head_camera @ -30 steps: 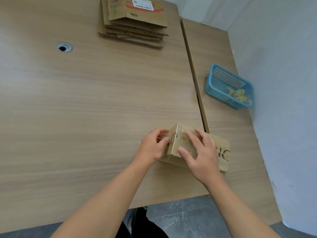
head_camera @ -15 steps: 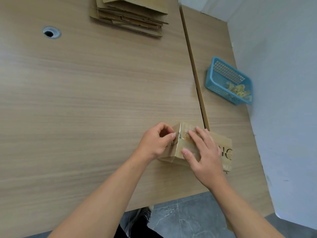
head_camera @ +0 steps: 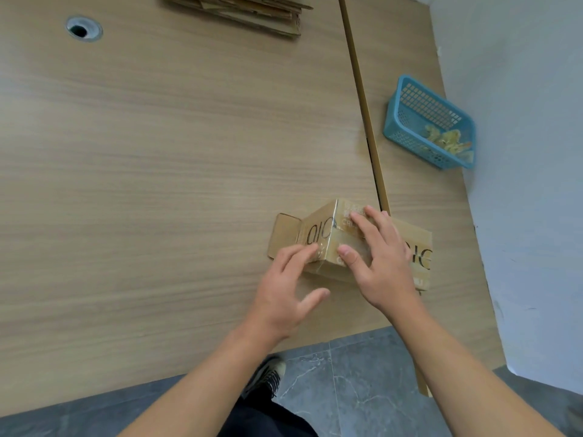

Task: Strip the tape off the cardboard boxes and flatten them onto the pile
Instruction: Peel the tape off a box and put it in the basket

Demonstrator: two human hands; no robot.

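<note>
Right now the small brown cardboard box with dark printed lettering [head_camera: 317,234] sits near the front edge of the pale wood-grain table [head_camera: 157,152], just beside the seam with the neighbouring table. The right hand [head_camera: 381,263] lies flat on top of it, fingers straight and spread, pressing rather than gripping. The left hand [head_camera: 284,288] has its fingers extended too, fingertips touching the box's left end low down, thumb held wide and holding nothing. One short brown flap [head_camera: 282,234] lies open on the table at that end. Glossy clear tape [head_camera: 332,234] runs along the corner edge.

The tape looks largely still in place, so the likely step is finding an end to lift. With neither hand gripping, a sharp pull could skid the light box toward the near edge. Thin tape may also tear and leave strips, or rip the card's surface.

The stack of flattened brown cardboard [head_camera: 239,11] waits at the far edge, well apart, and the blue plastic mesh basket [head_camera: 407,143] holds crumpled yellowish tape scraps [head_camera: 448,141].
</note>
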